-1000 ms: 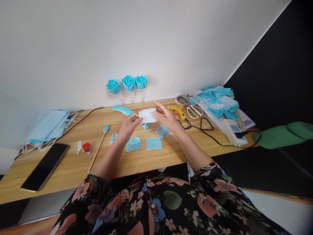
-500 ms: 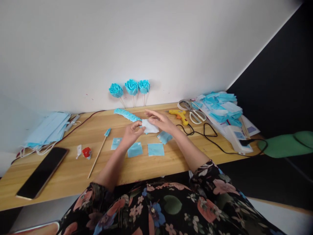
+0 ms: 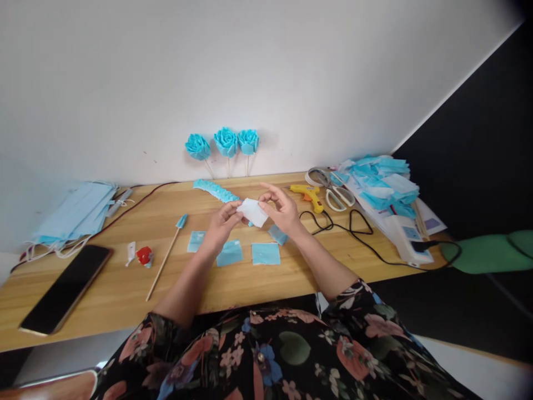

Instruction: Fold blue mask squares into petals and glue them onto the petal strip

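Observation:
A small white piece of mask fabric (image 3: 254,213) is held up between both hands over the middle of the table. My left hand (image 3: 222,225) pinches its left corner, while my right hand (image 3: 283,210) grips the right edge between thumb and fingers. Below lie several blue fabric squares: one near the centre (image 3: 265,254), one left of it (image 3: 229,253), and others partly behind my wrists. Behind the hands stretches a strip of blue folded petals (image 3: 214,190). To the left rests a wooden stick (image 3: 164,261) with a blue rolled tip.
Three blue fabric roses (image 3: 226,142) on sticks lean against the wall. A yellow glue gun (image 3: 307,195), scissors (image 3: 339,198), a power strip (image 3: 408,241) and a pile of fabric scraps (image 3: 381,178) lie right. Face masks (image 3: 77,211), a phone (image 3: 66,289) and a red wrapper (image 3: 144,255) are left.
My right hand has drawn back from lying over the fabric and now pinches its right edge. The white piece shows more fully, tilted. The camera view has shifted slightly.

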